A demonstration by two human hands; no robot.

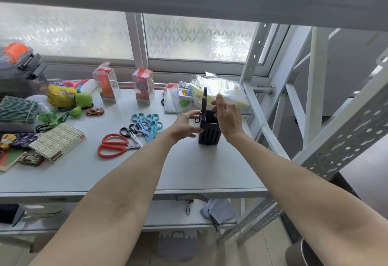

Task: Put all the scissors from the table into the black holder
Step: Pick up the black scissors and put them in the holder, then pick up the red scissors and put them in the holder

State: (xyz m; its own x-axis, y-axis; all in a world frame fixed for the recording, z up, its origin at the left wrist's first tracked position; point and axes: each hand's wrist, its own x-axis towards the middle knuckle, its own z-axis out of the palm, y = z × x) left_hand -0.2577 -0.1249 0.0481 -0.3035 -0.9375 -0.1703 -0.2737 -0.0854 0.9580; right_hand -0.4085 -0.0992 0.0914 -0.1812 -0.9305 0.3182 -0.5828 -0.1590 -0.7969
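Two bare forearms reach forward from the near edge over a pale grey counter [189, 173]; below its front edge a lower shelf [168, 213] carries a folded grey cloth [220, 211].

On the counter lie four loose pairs of scissors: one large red-handled pair [113, 145] nearest, flat, its long axis running left to right with the blades to the right; one black-handled pair [131, 132] just behind it, blades slanting toward the near right; two light blue-handled pairs [148, 125] overlapping beside that, handles to the far side, blades toward the near side.

To their right stands one upright black slotted plastic holder [209, 132]; the left hand [186, 126] curls its fingers and thumb round the holder's left side; the right hand [227, 114] is at the holder's far right rim, fingers bent, and whether it pinches anything I cannot tell. One dark-handled pair of scissors [204, 103] stands vertical in the holder's left back corner, handles up, blades hidden inside.

Left of the scissors lie a flat cream carton [57, 142], two toy cars [95, 111] and a green soft toy [81, 103]; farther back stand two clear boxes with red contents [143, 86] and a clear bag of yellow-white cloth [222, 91]; behind all runs a frosted patterned window [197, 37], with a white perforated metal rack [262, 72] at the right.
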